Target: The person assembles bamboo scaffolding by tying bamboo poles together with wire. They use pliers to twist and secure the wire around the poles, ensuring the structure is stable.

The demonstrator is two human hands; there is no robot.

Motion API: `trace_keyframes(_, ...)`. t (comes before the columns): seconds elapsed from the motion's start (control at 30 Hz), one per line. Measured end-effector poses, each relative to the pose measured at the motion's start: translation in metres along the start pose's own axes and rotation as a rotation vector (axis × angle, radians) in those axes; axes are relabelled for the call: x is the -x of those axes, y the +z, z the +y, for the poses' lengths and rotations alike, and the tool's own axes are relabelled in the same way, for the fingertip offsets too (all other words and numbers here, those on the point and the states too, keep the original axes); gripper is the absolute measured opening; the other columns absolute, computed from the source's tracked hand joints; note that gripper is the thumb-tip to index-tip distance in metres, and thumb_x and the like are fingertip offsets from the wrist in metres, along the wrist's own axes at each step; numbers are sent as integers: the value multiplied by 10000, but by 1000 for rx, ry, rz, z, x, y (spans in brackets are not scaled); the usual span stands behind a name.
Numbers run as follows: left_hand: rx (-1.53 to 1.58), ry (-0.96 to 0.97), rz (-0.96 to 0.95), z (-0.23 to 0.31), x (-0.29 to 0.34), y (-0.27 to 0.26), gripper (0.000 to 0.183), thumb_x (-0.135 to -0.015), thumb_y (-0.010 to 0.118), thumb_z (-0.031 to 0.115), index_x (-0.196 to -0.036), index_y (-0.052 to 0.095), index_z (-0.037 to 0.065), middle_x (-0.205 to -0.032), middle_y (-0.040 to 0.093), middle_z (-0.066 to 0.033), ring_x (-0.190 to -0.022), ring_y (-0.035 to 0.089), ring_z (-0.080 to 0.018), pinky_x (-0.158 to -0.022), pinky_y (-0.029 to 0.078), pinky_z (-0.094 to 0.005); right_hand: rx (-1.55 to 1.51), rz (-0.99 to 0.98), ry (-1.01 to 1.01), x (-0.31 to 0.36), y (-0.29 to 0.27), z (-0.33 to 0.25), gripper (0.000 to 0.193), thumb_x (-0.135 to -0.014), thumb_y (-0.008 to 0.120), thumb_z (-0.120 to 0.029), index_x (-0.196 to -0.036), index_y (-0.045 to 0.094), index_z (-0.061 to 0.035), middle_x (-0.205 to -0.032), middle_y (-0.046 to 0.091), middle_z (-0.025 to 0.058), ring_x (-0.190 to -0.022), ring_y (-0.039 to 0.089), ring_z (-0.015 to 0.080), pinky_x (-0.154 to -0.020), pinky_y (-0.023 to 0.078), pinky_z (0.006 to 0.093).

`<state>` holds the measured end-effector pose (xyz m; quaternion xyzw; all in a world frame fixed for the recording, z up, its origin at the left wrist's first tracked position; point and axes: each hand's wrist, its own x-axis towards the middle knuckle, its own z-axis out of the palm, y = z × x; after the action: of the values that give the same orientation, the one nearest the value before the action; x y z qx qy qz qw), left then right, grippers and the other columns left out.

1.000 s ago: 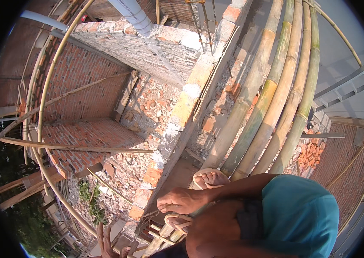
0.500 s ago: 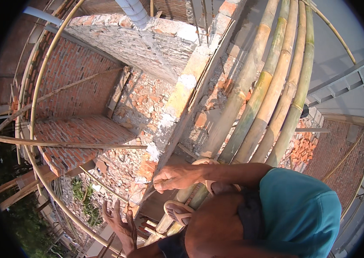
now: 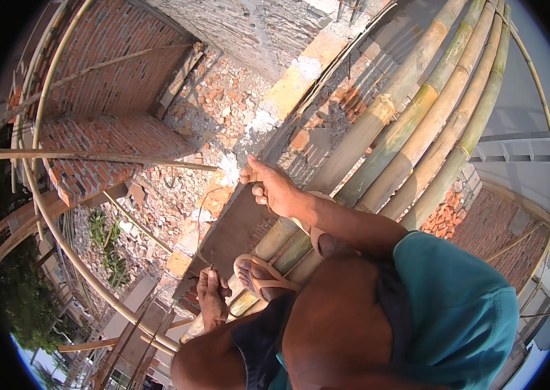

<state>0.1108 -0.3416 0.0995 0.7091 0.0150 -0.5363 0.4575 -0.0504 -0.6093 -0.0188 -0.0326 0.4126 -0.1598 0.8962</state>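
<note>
Thin wire point(image 3: 204, 224): right hand point(image 3: 273, 187) clenched on its top, left hand point(image 3: 212, 296) pinching its bottom, beside bamboo platform point(image 3: 411, 130) edge; open drop beyond.

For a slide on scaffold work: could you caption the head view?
Crouched on bamboo poles, right hand and left hand pinch a thin wire beside a brick wall.

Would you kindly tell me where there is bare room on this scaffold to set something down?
The bundle of thick green-yellow bamboo poles lies bare beyond the right hand, between the rubble-strewn brick wall top and the open drop. Near the sandalled foot and left hand it is crowded.
</note>
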Motion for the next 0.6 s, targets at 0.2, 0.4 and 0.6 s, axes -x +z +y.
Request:
trace_keyframes(0.2, -164, 375, 164, -28, -35, 35, 211, -1071, 581, 281, -1086, 520, 79, -1264, 663, -173, -968, 642, -170, -846, 514, -310, 71, 103, -1, 11, 18, 54, 507, -1093, 378, -549, -1324, 531, -124, -1180, 677, 70, -994, 655, 182, -808, 529, 355)
trace_keyframes(0.4, -332, 264, -239, -40, -48, 70, 219, -1091, 528, 255, -1056, 467, 47, -1096, 684, -189, -764, 634, -168, -772, 519, -290, -63, -143, -140, 18, 39, 53, 635, -1064, 295, -632, -1401, 450, -116, -1142, 687, 111, -1069, 667, 238, -940, 529, 429)
trace_keyframes(0.6, -253, 276, -185, -44, -48, 72, 274, -1076, 558, 294, -1053, 454, 42, -879, 627, -104, -638, 595, -143, -624, 513, -294, -96, -146, -391, 16, 43, 49, 565, -1070, 381, -590, -1236, 511, -66, -926, 644, 70, -917, 699, 221, -898, 557, 420)
